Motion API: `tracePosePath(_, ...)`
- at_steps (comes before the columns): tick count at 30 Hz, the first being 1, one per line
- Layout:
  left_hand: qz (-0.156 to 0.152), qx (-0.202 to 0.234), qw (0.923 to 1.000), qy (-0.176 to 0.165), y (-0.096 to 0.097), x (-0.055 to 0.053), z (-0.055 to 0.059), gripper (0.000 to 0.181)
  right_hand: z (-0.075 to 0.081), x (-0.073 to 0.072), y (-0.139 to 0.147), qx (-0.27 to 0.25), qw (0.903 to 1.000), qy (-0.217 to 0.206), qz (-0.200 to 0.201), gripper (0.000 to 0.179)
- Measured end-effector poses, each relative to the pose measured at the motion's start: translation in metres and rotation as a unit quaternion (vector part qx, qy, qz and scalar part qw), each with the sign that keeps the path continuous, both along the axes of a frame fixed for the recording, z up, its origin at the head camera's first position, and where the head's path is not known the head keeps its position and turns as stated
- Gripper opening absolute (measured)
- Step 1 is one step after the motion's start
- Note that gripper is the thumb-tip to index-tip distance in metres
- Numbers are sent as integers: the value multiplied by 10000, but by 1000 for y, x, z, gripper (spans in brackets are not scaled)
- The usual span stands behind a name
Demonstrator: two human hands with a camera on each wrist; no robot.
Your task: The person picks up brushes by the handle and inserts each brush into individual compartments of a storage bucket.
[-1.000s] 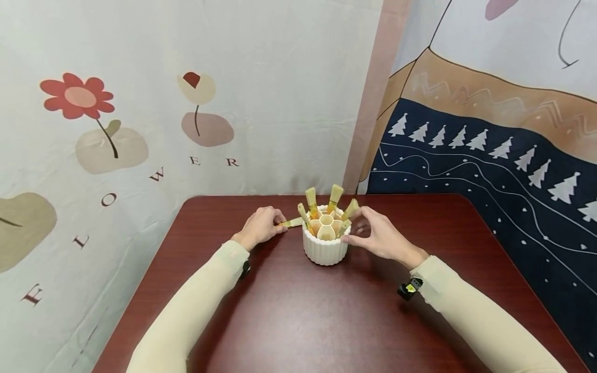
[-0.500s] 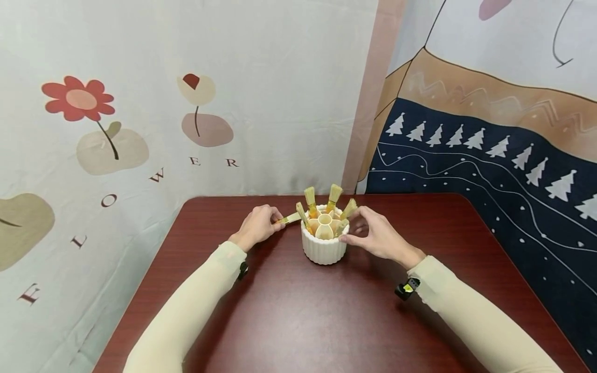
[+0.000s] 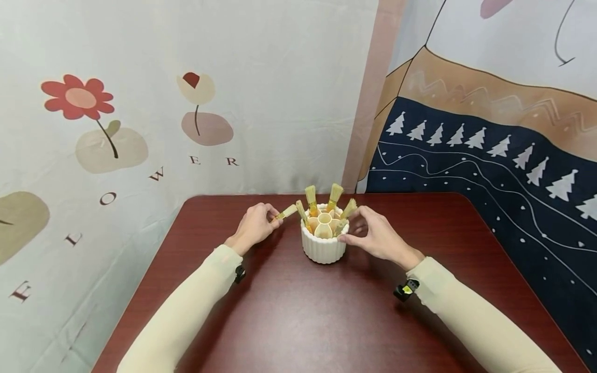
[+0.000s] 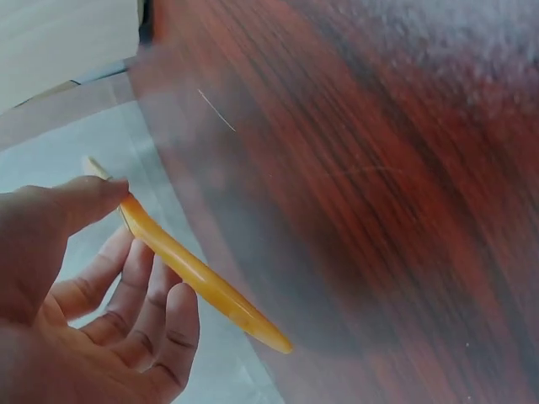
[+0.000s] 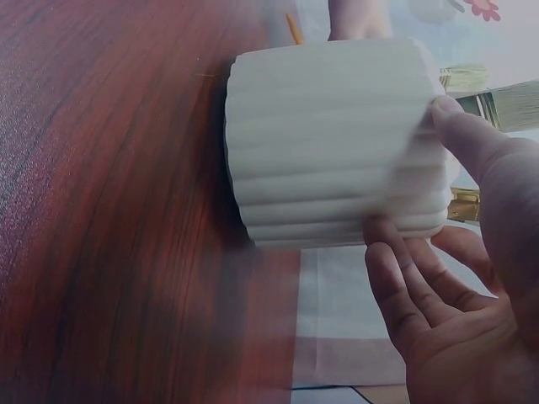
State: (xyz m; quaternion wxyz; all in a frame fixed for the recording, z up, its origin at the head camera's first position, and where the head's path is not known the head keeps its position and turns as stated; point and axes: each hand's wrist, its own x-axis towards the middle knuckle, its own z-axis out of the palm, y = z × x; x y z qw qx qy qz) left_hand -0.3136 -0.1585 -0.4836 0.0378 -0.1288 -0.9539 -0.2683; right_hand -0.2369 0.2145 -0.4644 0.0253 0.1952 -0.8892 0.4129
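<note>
My left hand (image 3: 255, 226) pinches a flat paintbrush (image 3: 287, 211) near its ferrule, between thumb and fingers. In the left wrist view its orange handle (image 4: 198, 273) slants down, clear of the fingers towards the tip, over the tabletop. To the right stands a white ribbed round holder (image 3: 323, 249) with petal-shaped compartments, upright on the table. Several paintbrushes (image 3: 335, 195) stand in it, bristles up. My right hand (image 3: 381, 237) grips the holder's right side, the thumb (image 5: 459, 126) at the rim and the fingers against the ribbed wall. The held brush's bristles point towards the holder, apart from it.
The dark red wooden table (image 3: 289, 311) ends close behind the holder at a pale curtain (image 3: 280, 103) printed with flowers. A navy cloth with white trees (image 3: 475, 140) hangs at the right. A small black device (image 3: 407, 289) sits at my right wrist.
My left hand has drawn slightly left, and the paintbrush's bristles have moved away from the holder and tilted upward. My right hand stays on the holder.
</note>
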Motion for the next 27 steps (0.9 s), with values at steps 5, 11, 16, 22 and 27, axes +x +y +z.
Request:
tracePosePath(5,197,178,9996,36,-1,4,3,23,1,2,-2,15,10000,18,-53,58)
tracePosePath(11,370,547,9978,54,-3,10,7,23,1,4,-4,43,9999,49,-109,58)
tracePosePath(16,386,866,9952,242,-3,12,10,25,1,6,-5,48,9999,45,-143,59)
tracePosePath(22,427,1139,9912,525,0,17,15,29,1,8,-8,94,9996,130,-222,60)
tracePosePath(27,482,1413,9872,561,4,24,21,31,1,10,-9,121,9994,167,-288,60)
